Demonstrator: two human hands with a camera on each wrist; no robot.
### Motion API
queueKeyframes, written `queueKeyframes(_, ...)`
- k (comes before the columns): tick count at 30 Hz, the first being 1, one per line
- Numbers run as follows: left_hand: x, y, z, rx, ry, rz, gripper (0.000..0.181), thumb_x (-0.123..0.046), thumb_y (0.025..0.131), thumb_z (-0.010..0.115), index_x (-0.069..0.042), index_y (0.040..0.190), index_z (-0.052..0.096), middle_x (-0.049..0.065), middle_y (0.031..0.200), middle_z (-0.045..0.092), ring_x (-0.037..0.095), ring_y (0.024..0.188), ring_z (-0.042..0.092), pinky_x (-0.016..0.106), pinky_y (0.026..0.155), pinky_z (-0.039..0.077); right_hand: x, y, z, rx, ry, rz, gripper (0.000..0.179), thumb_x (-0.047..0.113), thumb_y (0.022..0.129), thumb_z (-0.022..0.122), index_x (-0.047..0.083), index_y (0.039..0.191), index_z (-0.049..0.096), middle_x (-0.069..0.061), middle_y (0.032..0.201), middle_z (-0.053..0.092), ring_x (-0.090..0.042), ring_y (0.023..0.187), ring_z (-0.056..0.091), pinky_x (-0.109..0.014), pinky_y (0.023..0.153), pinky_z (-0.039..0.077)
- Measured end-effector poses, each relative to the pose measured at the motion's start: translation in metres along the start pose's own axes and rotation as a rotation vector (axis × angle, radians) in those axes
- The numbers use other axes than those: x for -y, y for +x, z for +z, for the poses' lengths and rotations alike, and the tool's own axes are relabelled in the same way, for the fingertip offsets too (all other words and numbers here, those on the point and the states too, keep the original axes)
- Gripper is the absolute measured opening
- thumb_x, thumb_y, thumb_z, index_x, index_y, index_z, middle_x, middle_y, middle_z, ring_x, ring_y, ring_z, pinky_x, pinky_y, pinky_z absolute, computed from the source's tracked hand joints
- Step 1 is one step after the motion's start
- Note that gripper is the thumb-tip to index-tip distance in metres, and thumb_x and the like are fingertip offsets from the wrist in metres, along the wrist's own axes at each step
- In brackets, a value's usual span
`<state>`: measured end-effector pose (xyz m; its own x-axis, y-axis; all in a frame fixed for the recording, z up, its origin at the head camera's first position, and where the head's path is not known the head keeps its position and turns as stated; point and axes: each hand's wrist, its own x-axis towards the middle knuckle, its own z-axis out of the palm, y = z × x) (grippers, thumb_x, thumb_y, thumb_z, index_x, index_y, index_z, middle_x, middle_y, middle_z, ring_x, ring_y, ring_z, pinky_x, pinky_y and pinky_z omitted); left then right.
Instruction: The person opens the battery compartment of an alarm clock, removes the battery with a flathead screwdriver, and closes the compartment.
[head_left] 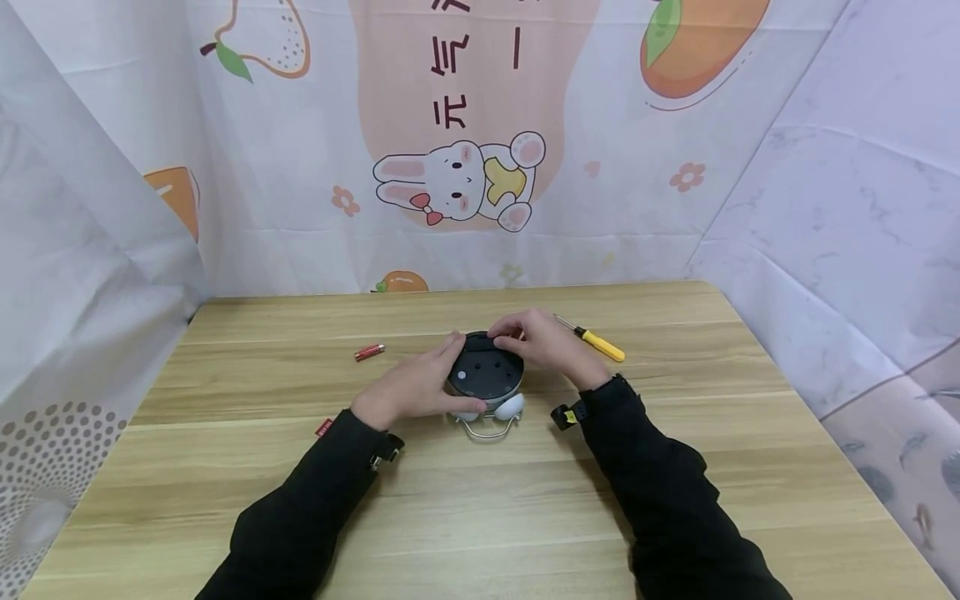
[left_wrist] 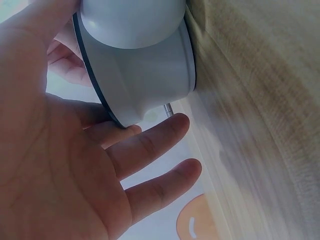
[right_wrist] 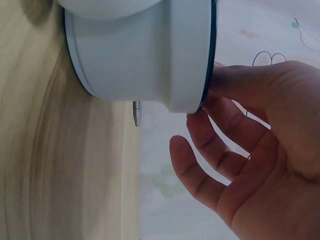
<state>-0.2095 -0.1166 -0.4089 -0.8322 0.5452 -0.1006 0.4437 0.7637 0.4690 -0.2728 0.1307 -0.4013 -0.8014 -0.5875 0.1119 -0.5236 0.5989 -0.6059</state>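
Note:
A round twin-bell alarm clock lies face down on the table, its black back up. Its white bells and wire handle point toward me. My left hand grips the clock from the left, thumb near a bell and fingers at the far left rim; its outer fingers stretch free in the left wrist view. At the far right rim, beside a dark recess in the back, my right hand pinches with thumb and bent fingers. Any small part between these fingertips is hidden. One metal foot shows in the right wrist view.
A red battery lies left of the clock. A screwdriver with a yellow handle rests beyond my right wrist. Beside my left sleeve is a small red item, partly covered. A printed curtain hangs behind the table.

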Motion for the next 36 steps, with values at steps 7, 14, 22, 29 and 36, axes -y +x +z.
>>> queueKeyframes(7, -0.0008, 0.0, -0.0003, 0.002, 0.003, -0.008, 0.118, -0.076, 0.081, 0.065, -0.009, 0.164, 0.013, 0.013, 0.168, 0.015, 0.027, 0.146, 0.034, 0.044, 0.111, 0.039, -0.0025, 0.0005, 0.0003, 0.014, 0.049, 0.021, 0.02, 0.014, 0.1, 0.067, 0.013, 0.117, 0.076, 0.003, 0.106, 0.074, -0.011, 0.092, 0.066, -0.034, 0.08, 0.053)
queueKeyframes(14, -0.0009, 0.0015, 0.0007, 0.012, 0.02, -0.016, 0.118, -0.078, 0.082, 0.063, -0.012, 0.164, 0.011, 0.012, 0.168, 0.013, 0.027, 0.146, 0.035, 0.043, 0.11, 0.039, -0.0054, 0.0011, 0.0007, 0.022, 0.093, 0.025, 0.028, 0.011, 0.1, 0.066, 0.01, 0.127, 0.071, -0.001, 0.101, 0.075, -0.016, 0.094, 0.067, -0.037, 0.083, 0.054)
queueKeyframes(22, -0.0017, 0.0008, 0.0004, 0.005, 0.016, -0.007, 0.118, -0.078, 0.082, 0.063, -0.011, 0.164, 0.012, 0.012, 0.168, 0.014, 0.027, 0.145, 0.036, 0.043, 0.11, 0.04, -0.0059, -0.0004, 0.0003, 0.029, 0.121, 0.029, 0.025, 0.012, 0.098, 0.069, 0.01, 0.123, 0.074, -0.001, 0.101, 0.076, -0.019, 0.094, 0.067, -0.036, 0.079, 0.054)
queueKeyframes(29, -0.0018, 0.0002, 0.0004, -0.004, -0.008, 0.0, 0.117, -0.076, 0.082, 0.065, -0.01, 0.164, 0.013, 0.012, 0.168, 0.015, 0.026, 0.145, 0.035, 0.043, 0.11, 0.039, -0.0043, -0.0004, 0.0002, 0.034, 0.109, 0.052, 0.025, 0.014, 0.099, 0.069, 0.013, 0.124, 0.074, 0.001, 0.104, 0.075, -0.017, 0.096, 0.066, -0.035, 0.081, 0.053)
queueKeyframes(36, -0.0003, -0.0015, -0.0008, -0.003, -0.014, 0.006, 0.117, -0.075, 0.083, 0.065, -0.011, 0.164, 0.012, 0.012, 0.168, 0.016, 0.026, 0.145, 0.036, 0.043, 0.11, 0.04, -0.0021, 0.0024, -0.0011, 0.055, 0.136, 0.079, 0.024, 0.013, 0.098, 0.069, 0.012, 0.122, 0.076, -0.002, 0.115, 0.073, -0.018, 0.1, 0.066, -0.035, 0.082, 0.053)
